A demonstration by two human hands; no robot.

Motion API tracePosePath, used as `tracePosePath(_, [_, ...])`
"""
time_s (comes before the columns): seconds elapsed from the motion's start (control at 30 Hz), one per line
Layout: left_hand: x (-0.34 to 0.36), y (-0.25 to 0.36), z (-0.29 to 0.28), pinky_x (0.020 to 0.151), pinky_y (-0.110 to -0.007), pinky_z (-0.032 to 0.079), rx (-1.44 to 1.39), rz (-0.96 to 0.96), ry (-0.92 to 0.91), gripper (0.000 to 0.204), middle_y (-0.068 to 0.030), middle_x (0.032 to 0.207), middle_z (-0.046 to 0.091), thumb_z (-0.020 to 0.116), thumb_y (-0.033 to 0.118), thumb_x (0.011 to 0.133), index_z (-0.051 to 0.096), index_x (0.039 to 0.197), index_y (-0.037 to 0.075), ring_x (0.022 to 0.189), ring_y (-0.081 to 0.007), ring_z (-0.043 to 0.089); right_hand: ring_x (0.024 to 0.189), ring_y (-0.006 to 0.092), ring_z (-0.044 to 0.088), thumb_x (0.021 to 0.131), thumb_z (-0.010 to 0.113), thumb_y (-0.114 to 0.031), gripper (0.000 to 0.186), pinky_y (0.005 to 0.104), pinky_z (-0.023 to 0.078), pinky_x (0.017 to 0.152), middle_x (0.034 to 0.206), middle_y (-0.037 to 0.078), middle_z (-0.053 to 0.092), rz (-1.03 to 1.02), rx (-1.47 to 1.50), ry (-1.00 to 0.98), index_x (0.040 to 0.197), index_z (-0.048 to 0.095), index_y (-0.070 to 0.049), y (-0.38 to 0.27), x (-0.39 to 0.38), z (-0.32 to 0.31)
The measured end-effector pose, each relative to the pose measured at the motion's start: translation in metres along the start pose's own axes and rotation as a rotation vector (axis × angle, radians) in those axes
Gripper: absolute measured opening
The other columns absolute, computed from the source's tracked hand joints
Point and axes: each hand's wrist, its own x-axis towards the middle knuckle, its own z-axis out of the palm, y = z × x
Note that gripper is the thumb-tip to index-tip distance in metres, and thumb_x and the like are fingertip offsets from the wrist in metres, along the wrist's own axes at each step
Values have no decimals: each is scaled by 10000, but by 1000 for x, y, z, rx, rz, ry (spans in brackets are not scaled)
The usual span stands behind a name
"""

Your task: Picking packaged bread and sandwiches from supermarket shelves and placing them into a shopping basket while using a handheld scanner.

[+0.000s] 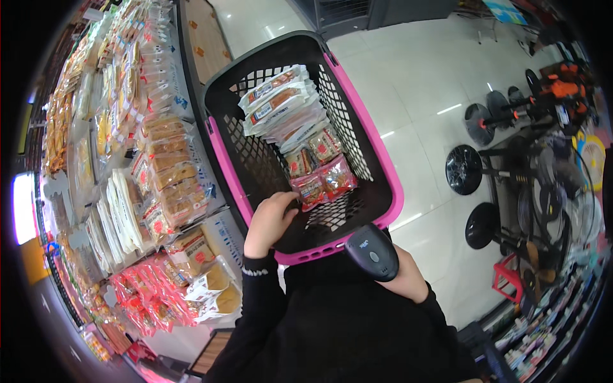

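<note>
My left hand (272, 220) reaches over the near left side of a black basket with a pink rim (364, 121). Its fingers are loosely bent, with a gap at the thumb and nothing visible between them. Beside the fingertips lies a small red snack packet (311, 191), touching a larger red packet (337, 177). Farther in are two clear packets with red labels (325, 145) and a row of white-wrapped long packs (278, 105). At the basket's near right edge my right hand (403, 271) holds a black barcode scanner (371, 252), which hides its fingers.
A display of packaged snacks (172, 172) runs along the left, close to the basket. Exercise gear with black round feet (464, 169) stands on the right, by a small red stool (507, 279). Pale floor tiles (415, 127) lie between.
</note>
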Motion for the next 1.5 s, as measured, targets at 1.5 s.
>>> tracePosePath(1.5, [158,-155,267,646,-412,437,-212,-564,-351,200,-146,779,588,560,237,715,565,843,83,761,-307,568,753,100,506,728,543,7,299,225,408,676,920,59,538,502,213,235,1022,489,-5,113,104,-126])
